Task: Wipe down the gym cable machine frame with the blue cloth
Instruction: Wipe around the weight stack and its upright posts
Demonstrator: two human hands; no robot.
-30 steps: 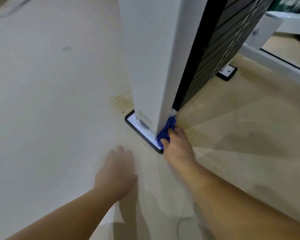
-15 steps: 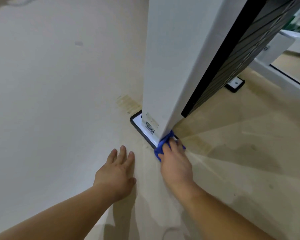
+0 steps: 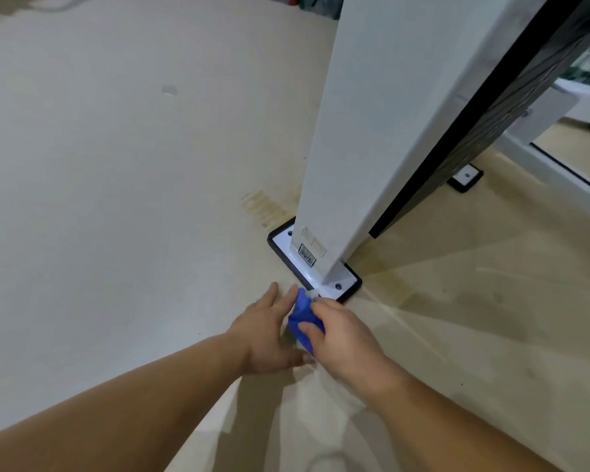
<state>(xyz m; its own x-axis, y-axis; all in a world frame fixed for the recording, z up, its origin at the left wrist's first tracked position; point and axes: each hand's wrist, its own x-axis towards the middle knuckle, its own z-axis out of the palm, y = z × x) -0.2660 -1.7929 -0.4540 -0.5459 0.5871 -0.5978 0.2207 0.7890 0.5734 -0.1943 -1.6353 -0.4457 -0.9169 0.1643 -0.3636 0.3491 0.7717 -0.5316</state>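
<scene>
One broad stretch of pale beige floor (image 3: 116, 199) takes up most of the head view, with a brownish patch of residue beside the machine's foot. Rising from it on the right is the cable machine frame (image 3: 372, 131), a tall white box-section post with smooth, flat, matte faces and a sharp front corner. Behind the post sits the weight stack (image 3: 491, 137), a dark slab of ribbed plates edged by a black strip.

The post stands on a base plate (image 3: 283, 243), which is glossy white, rectangular and rimmed in black. A second, smaller foot plate (image 3: 465, 178) of the same kind lies farther back.

The left hand (image 3: 269, 335) reaches in low with its fingers straight and held together, pointing toward the plate. It lies just beside the cloth and grips nothing. The right hand (image 3: 344, 338) has thumb and fingers curled round the blue cloth (image 3: 300, 315).

The cloth is a vivid royal blue, bunched into a crumpled wad between the two hands. Its upper tip is at the near edge of the base plate, though whether it touches the plate cannot be told.

A small label (image 3: 306, 256) with a printed code is stuck low on the post's front face. A dark bolt (image 3: 338, 286) marks the plate's near corner.
</scene>
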